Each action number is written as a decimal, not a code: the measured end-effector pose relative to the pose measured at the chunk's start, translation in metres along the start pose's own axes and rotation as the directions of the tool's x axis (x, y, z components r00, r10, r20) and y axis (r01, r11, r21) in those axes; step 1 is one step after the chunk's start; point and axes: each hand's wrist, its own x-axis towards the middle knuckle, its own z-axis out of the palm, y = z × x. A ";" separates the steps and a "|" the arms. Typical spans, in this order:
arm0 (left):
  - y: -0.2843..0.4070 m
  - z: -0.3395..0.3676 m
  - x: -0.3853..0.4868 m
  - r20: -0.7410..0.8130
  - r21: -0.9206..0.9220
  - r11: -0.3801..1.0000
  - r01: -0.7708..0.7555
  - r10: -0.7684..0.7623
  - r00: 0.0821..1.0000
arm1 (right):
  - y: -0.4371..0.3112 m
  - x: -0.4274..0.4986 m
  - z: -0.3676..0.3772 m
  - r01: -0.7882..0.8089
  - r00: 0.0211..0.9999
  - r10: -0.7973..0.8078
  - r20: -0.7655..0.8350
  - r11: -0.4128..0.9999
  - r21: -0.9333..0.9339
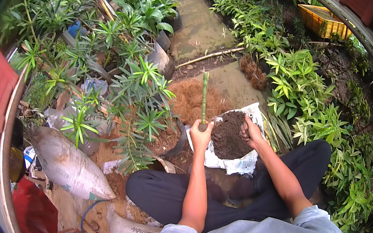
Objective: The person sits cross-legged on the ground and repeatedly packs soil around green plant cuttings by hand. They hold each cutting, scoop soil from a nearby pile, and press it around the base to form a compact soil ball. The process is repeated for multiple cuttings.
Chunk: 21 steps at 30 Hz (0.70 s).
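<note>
Upright in my left hand (201, 136) is a slim green plant cutting (205, 96), a cylindrical leaf or stem with a pointed tip. A small dark lump shows at its lower end, between my thumb and fingers. An open white plastic sack (256, 110) lies in front of my crossed legs, with a heap of dark soil (229, 135) on it. My right hand (253, 132) is at the heap's right edge, its fingers curled and soiled; whether soil is inside them is hidden. Reddish-brown coconut fibre (194, 97) lies just beyond the sack.
Leafy potted plants (139, 80) crowd the left, and variegated plants (310, 93) line the right. Two filled sacks (72, 163) lie at the left and lower left. Cut long leaves (278, 129) rest right of the soil. A concrete path (195, 20) runs ahead, crossed by a thin stick (210, 56).
</note>
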 end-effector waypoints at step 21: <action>0.038 0.043 -0.013 0.218 -0.549 0.809 0.210 -0.104 0.970 | -0.031 -0.008 -0.007 0.005 0.987 -0.072 0.143 0.906 0.423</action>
